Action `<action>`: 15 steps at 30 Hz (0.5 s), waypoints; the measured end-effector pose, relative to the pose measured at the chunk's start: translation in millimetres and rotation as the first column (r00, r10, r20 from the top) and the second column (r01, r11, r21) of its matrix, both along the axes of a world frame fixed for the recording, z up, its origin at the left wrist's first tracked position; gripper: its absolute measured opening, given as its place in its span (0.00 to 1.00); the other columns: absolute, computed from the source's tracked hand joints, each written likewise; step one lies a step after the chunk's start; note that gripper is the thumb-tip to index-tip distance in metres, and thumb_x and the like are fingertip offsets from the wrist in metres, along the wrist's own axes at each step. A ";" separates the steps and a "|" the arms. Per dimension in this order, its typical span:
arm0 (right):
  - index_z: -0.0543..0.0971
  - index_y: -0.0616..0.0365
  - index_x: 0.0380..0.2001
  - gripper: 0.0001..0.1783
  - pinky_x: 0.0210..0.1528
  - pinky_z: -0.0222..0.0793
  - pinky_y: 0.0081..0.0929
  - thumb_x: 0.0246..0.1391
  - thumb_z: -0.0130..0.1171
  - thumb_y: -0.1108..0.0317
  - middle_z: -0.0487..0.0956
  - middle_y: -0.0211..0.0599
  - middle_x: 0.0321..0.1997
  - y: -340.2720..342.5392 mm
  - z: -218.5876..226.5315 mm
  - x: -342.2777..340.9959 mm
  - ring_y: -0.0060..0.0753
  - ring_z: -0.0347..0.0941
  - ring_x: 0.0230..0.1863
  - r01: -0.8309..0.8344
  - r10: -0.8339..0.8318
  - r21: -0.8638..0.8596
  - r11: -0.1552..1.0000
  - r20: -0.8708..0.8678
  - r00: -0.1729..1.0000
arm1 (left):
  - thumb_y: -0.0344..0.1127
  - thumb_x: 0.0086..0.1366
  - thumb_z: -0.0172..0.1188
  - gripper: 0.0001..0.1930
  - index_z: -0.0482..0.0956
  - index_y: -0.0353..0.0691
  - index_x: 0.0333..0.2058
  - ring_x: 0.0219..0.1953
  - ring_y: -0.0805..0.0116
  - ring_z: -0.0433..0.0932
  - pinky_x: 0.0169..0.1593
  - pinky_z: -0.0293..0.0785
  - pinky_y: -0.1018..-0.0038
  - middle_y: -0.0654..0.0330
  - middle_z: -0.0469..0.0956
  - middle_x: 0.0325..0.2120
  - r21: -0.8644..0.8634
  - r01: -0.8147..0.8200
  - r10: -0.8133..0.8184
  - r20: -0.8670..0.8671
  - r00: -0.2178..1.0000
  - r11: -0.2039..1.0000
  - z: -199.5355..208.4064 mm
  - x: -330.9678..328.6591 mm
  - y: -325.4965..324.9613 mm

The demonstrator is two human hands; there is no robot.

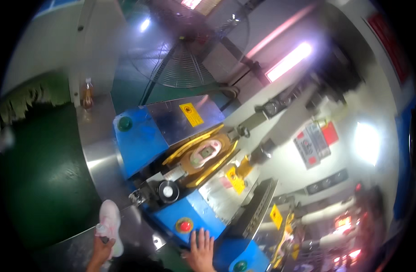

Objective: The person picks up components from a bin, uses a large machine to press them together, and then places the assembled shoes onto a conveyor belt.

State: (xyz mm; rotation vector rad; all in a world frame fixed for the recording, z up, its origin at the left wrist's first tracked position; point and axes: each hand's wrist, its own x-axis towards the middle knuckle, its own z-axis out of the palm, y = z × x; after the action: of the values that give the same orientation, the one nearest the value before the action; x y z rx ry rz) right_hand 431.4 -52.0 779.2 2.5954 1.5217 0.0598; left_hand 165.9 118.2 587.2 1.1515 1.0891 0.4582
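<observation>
At the lower left my left hand is closed around the ankle end of a white and pink shoe, whose toe points away from me. My right hand lies with its fingers stretched out on the front edge of a blue machine, just right of a red push button. Nothing shows in that hand. Between the machine's yellow side plates sits a brown pad with a pink and white piece in its middle. A round black dial is in front of it.
A green button is on the machine's far-left blue housing, another at lower right. A steel ledge runs along the left, with a bottle farther back. A large fan stands behind. Similar machinery continues right, blurred.
</observation>
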 end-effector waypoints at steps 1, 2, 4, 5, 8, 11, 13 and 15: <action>0.61 0.66 0.59 0.41 0.62 0.49 0.60 0.46 0.63 0.55 0.58 0.58 0.64 -0.4 -3.0 7.8 0.63 0.54 0.64 0.008 0.002 0.086 0.996 -0.110 0.994 | 0.23 0.53 0.61 0.36 0.55 0.37 0.59 0.52 0.62 0.70 0.53 0.69 0.65 0.52 0.67 0.50 -0.117 -0.082 0.093 0.091 0.991 0.990 6.8 -6.4 -4.8; 0.60 0.66 0.59 0.41 0.62 0.51 0.56 0.46 0.63 0.58 0.57 0.62 0.64 8.9 12.4 1.4 0.66 0.57 0.62 0.060 -0.016 0.191 0.980 -0.222 0.975 | 0.23 0.53 0.61 0.35 0.55 0.37 0.59 0.51 0.61 0.70 0.52 0.70 0.65 0.52 0.67 0.50 -0.219 -0.151 0.190 0.169 0.967 0.964 29.3 -7.7 -10.7; 0.60 0.65 0.59 0.39 0.60 0.54 0.53 0.46 0.63 0.60 0.59 0.62 0.63 10.8 28.0 -11.6 0.65 0.59 0.59 0.203 -0.058 0.384 0.901 -0.356 0.933 | 0.24 0.53 0.62 0.37 0.54 0.39 0.60 0.53 0.60 0.68 0.51 0.71 0.63 0.54 0.66 0.52 -0.229 -0.278 0.289 0.014 0.957 0.933 64.2 -13.4 -26.8; 0.63 0.65 0.57 0.35 0.57 0.59 0.49 0.46 0.62 0.64 0.59 0.62 0.62 7.5 35.2 -28.4 0.65 0.62 0.56 0.168 0.008 0.507 0.845 -0.327 0.945 | 0.24 0.53 0.63 0.38 0.54 0.40 0.60 0.54 0.59 0.67 0.51 0.71 0.63 0.54 0.65 0.53 -0.259 -0.288 0.333 0.149 0.931 0.922 65.9 -24.6 -37.0; 0.70 0.66 0.49 0.23 0.42 0.69 0.41 0.52 0.58 0.65 0.78 0.45 0.35 -26.3 39.1 -92.2 0.48 0.74 0.38 0.268 0.146 0.719 0.641 -0.456 0.878 | 0.22 0.57 0.58 0.34 0.54 0.46 0.61 0.53 0.57 0.69 0.54 0.70 0.58 0.56 0.66 0.52 -0.381 -0.193 0.314 0.288 0.905 0.904 87.3 -39.1 -69.1; 0.71 0.65 0.50 0.22 0.50 0.69 0.36 0.53 0.57 0.65 0.78 0.50 0.42 -74.4 -17.0 -132.0 0.48 0.75 0.46 0.285 0.234 0.427 0.858 -0.820 0.522 | 0.22 0.58 0.56 0.31 0.57 0.46 0.59 0.52 0.55 0.70 0.52 0.72 0.54 0.55 0.68 0.51 -0.517 -0.321 0.436 0.115 0.892 0.793 147.1 -50.1 -106.5; 0.74 0.63 0.48 0.19 0.50 0.70 0.33 0.54 0.56 0.66 0.79 0.50 0.44 -86.6 -35.3 -162.1 0.44 0.76 0.47 0.224 0.319 0.391 0.892 -0.899 0.299 | 0.32 0.57 0.59 0.30 0.60 0.41 0.58 0.50 0.53 0.73 0.51 0.71 0.53 0.51 0.71 0.49 -0.351 -0.491 0.543 0.062 0.837 0.797 121.6 -127.1 -129.8; 0.74 0.63 0.48 0.19 0.47 0.71 0.31 0.54 0.57 0.66 0.80 0.47 0.42 -78.5 0.2 -187.6 0.40 0.78 0.44 0.185 0.363 0.401 0.897 -0.909 0.206 | 0.23 0.58 0.55 0.28 0.59 0.44 0.56 0.49 0.54 0.72 0.48 0.74 0.51 0.54 0.70 0.47 -0.307 -0.658 0.713 0.111 0.693 0.688 119.5 -199.6 -140.5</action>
State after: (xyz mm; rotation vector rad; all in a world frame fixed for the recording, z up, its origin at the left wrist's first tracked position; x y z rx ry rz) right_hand 243.8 -130.5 779.4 2.9329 2.1355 -1.8875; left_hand -33.6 -22.3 706.7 0.4064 1.3224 0.9938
